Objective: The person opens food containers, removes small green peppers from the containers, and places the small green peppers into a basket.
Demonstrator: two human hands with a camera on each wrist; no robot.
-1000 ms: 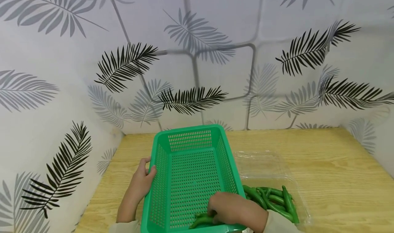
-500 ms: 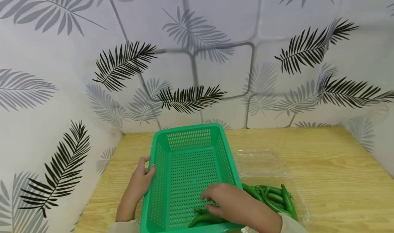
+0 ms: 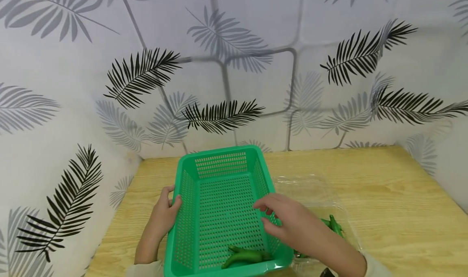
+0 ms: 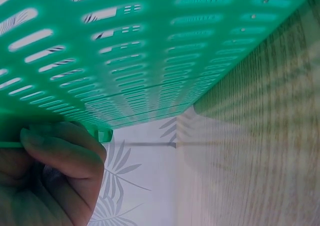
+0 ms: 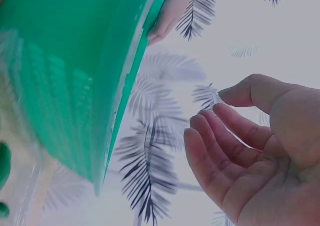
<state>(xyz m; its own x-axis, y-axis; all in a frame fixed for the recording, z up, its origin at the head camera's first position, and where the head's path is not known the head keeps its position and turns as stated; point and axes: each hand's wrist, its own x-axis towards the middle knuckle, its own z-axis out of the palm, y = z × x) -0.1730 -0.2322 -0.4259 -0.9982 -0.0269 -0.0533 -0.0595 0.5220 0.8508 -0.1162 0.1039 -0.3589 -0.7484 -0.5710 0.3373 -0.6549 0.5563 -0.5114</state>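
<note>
My left hand (image 3: 165,214) grips the left rim of a green perforated plastic basket (image 3: 216,151). In the left wrist view its thumb and fingers (image 4: 70,146) curl over the rim beside the slotted wall. A few green chili peppers (image 3: 248,257) lie at the basket's near end. My right hand (image 3: 290,224) hovers over the basket's right rim, its fingers loosely bent and nothing between them. The right wrist view shows that hand (image 5: 255,151) with thumb and fingertips apart, away from the basket wall (image 5: 65,85). Its forearm hides part of the other peppers (image 3: 334,225).
A clear plastic container (image 3: 307,187) with its lid folded back stands on the wooden table (image 3: 395,195), right of the basket, holding the other peppers. Leaf-patterned cloth (image 3: 219,74) covers the walls behind and at the sides.
My right hand has let go of the peppers at the basket's near end, risen, and moved right and away over the rim. The left hand keeps its hold on the basket.
</note>
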